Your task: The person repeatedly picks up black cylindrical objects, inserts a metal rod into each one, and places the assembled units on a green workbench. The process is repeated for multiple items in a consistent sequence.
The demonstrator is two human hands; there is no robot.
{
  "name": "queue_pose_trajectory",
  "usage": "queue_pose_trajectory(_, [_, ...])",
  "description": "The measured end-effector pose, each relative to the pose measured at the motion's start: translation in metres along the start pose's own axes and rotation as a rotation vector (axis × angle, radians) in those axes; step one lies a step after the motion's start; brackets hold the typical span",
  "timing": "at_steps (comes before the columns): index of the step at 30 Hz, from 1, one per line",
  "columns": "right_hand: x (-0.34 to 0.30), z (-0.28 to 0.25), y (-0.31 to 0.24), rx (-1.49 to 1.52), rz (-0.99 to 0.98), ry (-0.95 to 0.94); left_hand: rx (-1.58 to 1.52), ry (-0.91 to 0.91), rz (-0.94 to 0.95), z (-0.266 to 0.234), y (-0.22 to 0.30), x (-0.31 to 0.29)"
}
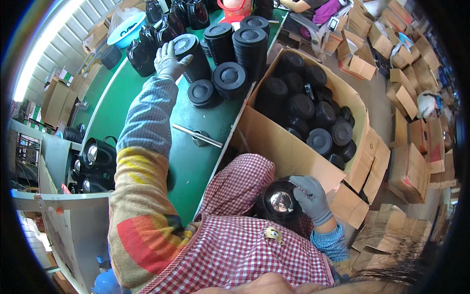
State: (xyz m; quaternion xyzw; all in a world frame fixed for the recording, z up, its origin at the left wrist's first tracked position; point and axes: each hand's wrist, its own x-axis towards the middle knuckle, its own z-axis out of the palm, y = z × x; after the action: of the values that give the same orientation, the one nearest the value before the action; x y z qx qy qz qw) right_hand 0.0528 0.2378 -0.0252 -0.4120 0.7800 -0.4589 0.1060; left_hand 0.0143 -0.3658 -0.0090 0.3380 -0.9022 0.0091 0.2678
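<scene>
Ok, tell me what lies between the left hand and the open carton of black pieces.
In the head view, round black pieces, some in tall stacks, stand on the green table between the left hand and the open carton.

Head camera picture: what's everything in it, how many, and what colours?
Workbench: 1, green, left to centre
Lid stacks: at least six, black, on workbench
Metal bar: 1, silver, on workbench
Jugs: several, black, far end and left
Basin: 1, blue, upper left
Bucket: 1, red, top centre
Cloth: 1, purple, upper right
Open carton: 1, brown, right of workbench
Round lids: many, black, in carton
Cardboard boxes: many, brown, right side
Round vessel: 1, black, at lap
Checked apron: 1, red-white, worn
Left hand: 1, grey-gloved, at a lid stack
Right hand: 1, grey-gloved, on vessel
</scene>
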Motion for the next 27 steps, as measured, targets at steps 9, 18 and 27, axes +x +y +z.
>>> queue_pose_trajectory(9, [-0.004,-0.008,0.019,0.088,0.297,0.029,-0.358,0.33,0.398,0.016,-0.018,0.013])
queue_pose_trajectory(18, [0.049,-0.023,-0.02,0.36,-0.001,0.174,-1.427,-0.838,0.705,-0.153,0.155,-0.2])
queue_pose_trajectory(27, [-0.038,0.0,0.002,0.781,0.168,0.059,-1.699,-1.126,0.593,-0.115,0.204,-0.327])
